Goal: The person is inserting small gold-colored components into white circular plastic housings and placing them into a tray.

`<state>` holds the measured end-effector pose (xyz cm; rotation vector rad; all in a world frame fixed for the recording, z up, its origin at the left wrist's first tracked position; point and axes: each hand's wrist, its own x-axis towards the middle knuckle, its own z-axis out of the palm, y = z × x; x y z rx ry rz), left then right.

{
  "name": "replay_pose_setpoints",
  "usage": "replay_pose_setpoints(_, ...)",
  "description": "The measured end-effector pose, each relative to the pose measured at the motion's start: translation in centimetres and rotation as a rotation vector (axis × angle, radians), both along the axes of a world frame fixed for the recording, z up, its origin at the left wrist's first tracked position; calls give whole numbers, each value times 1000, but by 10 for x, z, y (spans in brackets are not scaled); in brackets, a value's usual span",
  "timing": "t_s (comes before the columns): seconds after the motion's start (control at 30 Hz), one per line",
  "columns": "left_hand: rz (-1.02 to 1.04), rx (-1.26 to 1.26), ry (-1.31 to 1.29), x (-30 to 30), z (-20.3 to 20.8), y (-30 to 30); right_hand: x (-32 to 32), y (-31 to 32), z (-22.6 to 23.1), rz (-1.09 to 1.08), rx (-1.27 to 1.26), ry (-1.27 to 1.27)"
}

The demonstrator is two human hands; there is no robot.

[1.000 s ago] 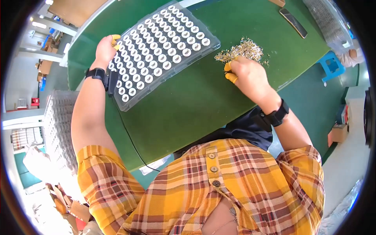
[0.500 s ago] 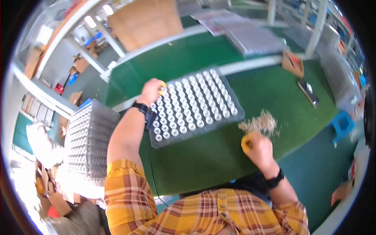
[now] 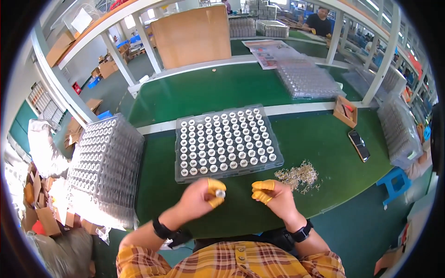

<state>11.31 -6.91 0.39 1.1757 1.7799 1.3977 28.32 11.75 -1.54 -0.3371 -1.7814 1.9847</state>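
Note:
My left hand point(image 3: 200, 198), with yellow finger covers, pinches a small round silver metal part point(image 3: 220, 193) between thumb and fingers, just in front of the tray. To its right, my right hand point(image 3: 278, 200) has its yellow-covered fingertips closed together; whatever lies between them is too small to make out. Beyond both hands sits a clear plastic tray point(image 3: 275, 163) filled with rows of similar round silver parts point(image 3: 224, 149). A loose pile of tiny pin-like pieces point(image 3: 299, 177) is spread on the green tabletop point(image 3: 315, 139) beside my right hand.
At left stands a tall stack of filled trays point(image 3: 104, 157). Along the right are a phone point(image 3: 359, 145), a small cardboard box point(image 3: 345, 112), stacked clear trays point(image 3: 401, 132) and a blue stool point(image 3: 395, 186). More trays point(image 3: 308, 78) lie behind. Another person point(image 3: 319, 22) sits far back.
My left hand has come back from the tray's far left side toward me, now with a silver part in its grip. My right hand has moved left, away from the pile's front edge.

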Motion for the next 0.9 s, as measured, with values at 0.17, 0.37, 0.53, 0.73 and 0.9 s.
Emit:
replay_pose_setpoints(0.17, 147, 79, -398, 37, -46, 3, -4, 1, -1, 94, 66, -64)
replay_pose_setpoints(0.37, 245, 192, -250, 45, -31, 36, -1, -3, 3, -94, 135, -111)
replay_pose_setpoints(0.53, 173, 201, -272, 51, -32, 35, -1, -14, -8, -149, 190, -82)
replay_pose_setpoints(0.73, 184, 145, -198, 60, -36, 25, 4, -28, -9, -185, 350, -63)
replay_pose_setpoints(0.9, 199, 165, -186, 63, -39, 24, 4, -34, -6, -221, 514, -77)
